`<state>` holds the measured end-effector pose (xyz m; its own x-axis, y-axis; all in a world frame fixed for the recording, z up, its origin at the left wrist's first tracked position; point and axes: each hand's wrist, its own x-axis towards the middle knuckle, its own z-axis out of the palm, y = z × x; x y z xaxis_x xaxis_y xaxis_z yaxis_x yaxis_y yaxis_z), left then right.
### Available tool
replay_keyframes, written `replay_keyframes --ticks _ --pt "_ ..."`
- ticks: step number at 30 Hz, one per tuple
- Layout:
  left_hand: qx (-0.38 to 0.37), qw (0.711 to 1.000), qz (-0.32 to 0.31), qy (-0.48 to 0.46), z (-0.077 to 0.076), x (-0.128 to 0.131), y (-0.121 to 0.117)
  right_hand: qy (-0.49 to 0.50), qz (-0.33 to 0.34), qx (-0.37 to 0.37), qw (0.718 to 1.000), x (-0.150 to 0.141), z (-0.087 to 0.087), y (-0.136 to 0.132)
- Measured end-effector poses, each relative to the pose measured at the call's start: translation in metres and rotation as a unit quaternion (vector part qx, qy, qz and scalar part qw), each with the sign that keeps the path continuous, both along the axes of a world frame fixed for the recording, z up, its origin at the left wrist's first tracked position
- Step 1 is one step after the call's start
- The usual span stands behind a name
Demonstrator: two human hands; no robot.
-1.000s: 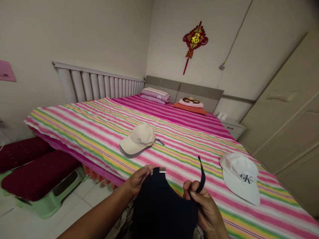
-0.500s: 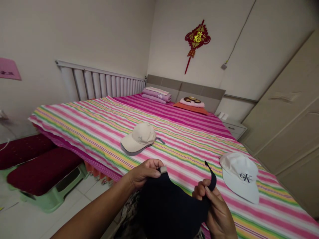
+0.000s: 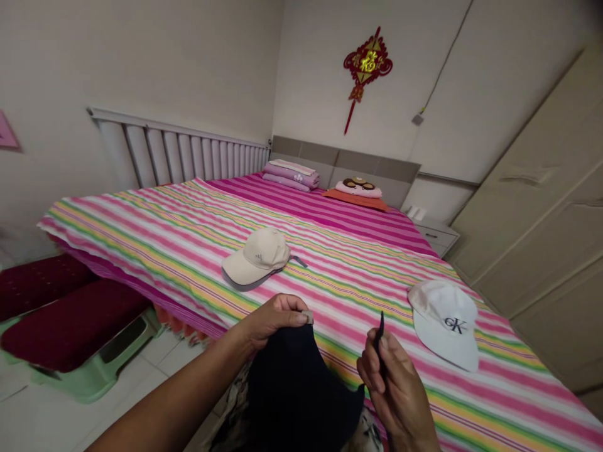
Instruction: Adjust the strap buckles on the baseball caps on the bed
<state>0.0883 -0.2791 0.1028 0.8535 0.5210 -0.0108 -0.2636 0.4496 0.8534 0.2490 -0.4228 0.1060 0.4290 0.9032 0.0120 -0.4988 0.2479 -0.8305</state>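
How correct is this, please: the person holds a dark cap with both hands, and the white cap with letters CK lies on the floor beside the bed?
Not correct: the head view shows the white cap on the striped bedsheet, not the floor. The rest is right: the left hand and right hand hold the dark cap.

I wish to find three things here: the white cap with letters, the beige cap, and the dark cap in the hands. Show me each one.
White cap [image 3: 443, 301]: head view, on the crown above the letters.
Beige cap [image 3: 258, 250]: head view, on the crown.
Dark cap [image 3: 294, 392]: head view, on the fabric body.
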Motion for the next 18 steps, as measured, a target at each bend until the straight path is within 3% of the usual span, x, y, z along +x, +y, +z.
replay_keyframes --ticks 7,12,18 --pt "-0.015 0.999 -0.023 0.018 0.007 0.003 -0.006 -0.037 0.024 -0.012 0.999 -0.010 0.009 0.003" --pt "-0.013 1.000 -0.026 0.006 0.007 0.005 -0.005 0.016 0.054 0.003 0.998 -0.011 0.023 0.008" --pt "0.021 0.999 -0.050 0.006 0.004 0.000 0.003 0.062 0.037 0.016 0.997 -0.005 0.039 0.020"
